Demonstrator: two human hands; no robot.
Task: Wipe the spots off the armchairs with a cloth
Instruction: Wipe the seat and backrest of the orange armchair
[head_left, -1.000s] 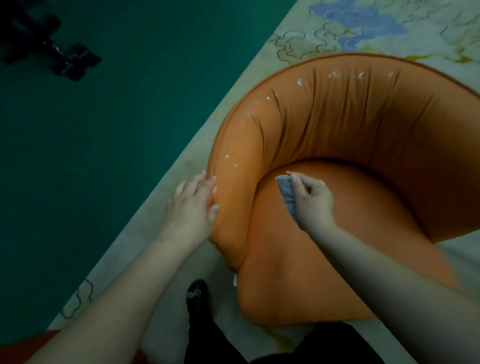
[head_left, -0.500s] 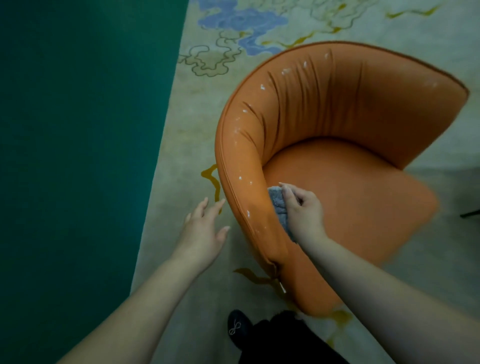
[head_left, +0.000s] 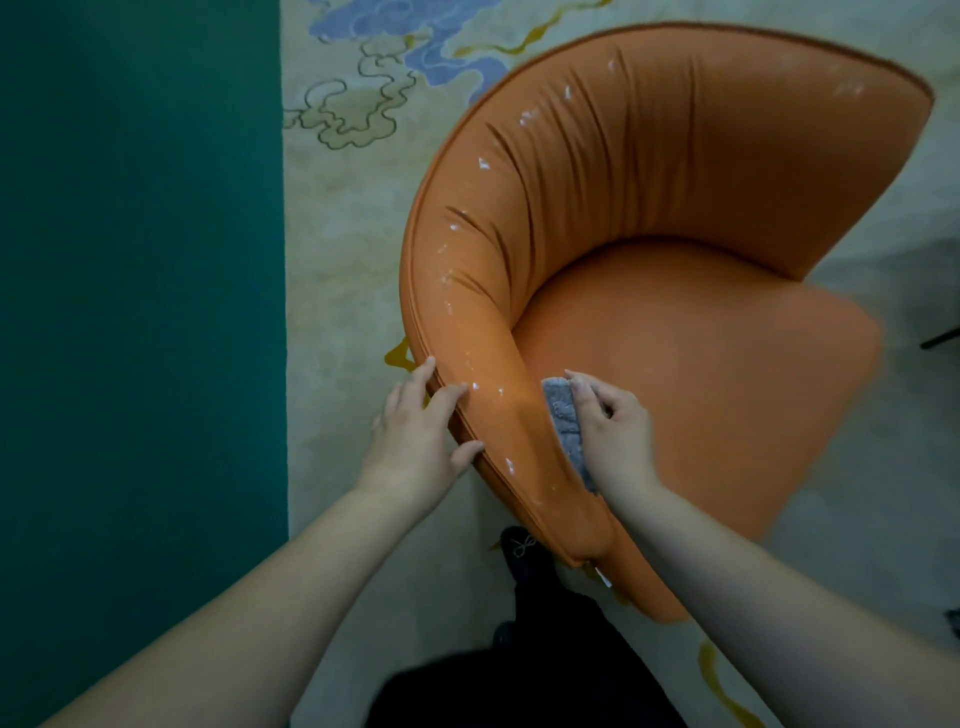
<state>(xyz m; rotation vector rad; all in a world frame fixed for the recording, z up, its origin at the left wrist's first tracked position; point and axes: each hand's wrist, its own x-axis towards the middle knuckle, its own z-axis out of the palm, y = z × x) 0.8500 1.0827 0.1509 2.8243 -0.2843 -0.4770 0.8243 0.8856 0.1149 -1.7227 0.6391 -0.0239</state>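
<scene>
Grey cloth (head_left: 567, 426) is pinched in the right hand (head_left: 615, 434), fingers curled round it, pressed against the inner face of the orange armchair (head_left: 675, 218) arm where it meets the seat. White spots (head_left: 480, 382) run along the arm's top, just left of the cloth and onward up the curved back. Left hand (head_left: 415, 434) rests on the arm's outer edge across from the cloth, fingers straight, holding nothing. Below the grip: a dark shoe (head_left: 522, 553) and dark trouser leg. The chair stands on a pale patterned rug (head_left: 343, 234); green floor (head_left: 140, 312) lies far left. No readable writing.
</scene>
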